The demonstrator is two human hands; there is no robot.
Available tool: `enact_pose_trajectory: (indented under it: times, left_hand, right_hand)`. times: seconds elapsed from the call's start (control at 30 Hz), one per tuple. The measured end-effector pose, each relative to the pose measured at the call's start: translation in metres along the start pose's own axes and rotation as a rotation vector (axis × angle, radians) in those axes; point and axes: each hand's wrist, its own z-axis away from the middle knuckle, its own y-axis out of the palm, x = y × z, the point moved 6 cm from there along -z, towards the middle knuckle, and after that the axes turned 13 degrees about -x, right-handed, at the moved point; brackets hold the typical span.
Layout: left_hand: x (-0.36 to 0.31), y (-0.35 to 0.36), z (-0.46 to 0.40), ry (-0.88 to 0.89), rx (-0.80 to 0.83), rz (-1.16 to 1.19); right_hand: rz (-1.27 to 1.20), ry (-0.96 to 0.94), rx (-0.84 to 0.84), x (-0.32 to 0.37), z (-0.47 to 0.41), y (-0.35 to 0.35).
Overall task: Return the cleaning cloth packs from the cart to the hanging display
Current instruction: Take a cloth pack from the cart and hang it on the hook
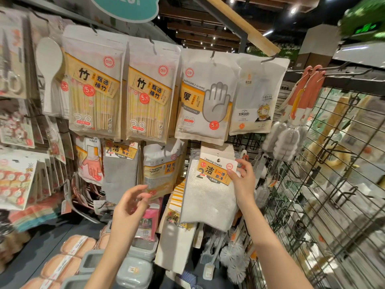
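At centre right of the frame, the right hand [242, 180] pinches the orange card header of a white fluffy cleaning cloth pack [210, 197] at its hook, apparently mid-hanging; the left hand [131, 205] hovers loosely open, the cart unseen.

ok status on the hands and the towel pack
Right hand pinching header card of cleaning towel pack at its hook. Left hand open, empty, in front of sponge pack. Nothing blocking.
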Motion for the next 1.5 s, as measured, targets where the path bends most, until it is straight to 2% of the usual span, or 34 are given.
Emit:
enact_pose_trajectory:
  times: [0.27, 0.53, 0.93, 1.13, 1.23, 1.4, 1.5]
  left_hand:
    - [0.006, 0.002, -0.001, 0.01, 0.006, -0.013]
    - [0.007, -0.005, 0.0, 0.019, -0.021, -0.009]
    - [-0.004, -0.024, -0.001, 0.068, -0.066, -0.054]
    - [-0.009, -0.05, 0.005, 0.045, -0.139, -0.082]
    - [-0.015, -0.064, 0.012, 0.047, -0.175, -0.097]
    - [-0.03, -0.089, 0.027, 0.077, -0.243, -0.138]
    - [-0.037, -0.115, 0.035, 0.068, -0.303, -0.153]
  right_hand:
    - [0.044, -0.01, -0.004, -0.004, -0.008, 0.006]
    - [0.279, -0.117, -0.136, -0.005, -0.019, 0.016]
    - [0.529, -0.088, -0.274, -0.008, -0.042, 0.032]
    - [0.514, -0.061, -0.268, -0.013, -0.039, 0.036]
    - [0.581, -0.095, -0.247, -0.01, -0.03, 0.036]
    - [0.649, -0.296, -0.085, -0.006, -0.002, 0.034]
    - [0.795, -0.407, -0.035, -0.009, 0.024, 0.027]
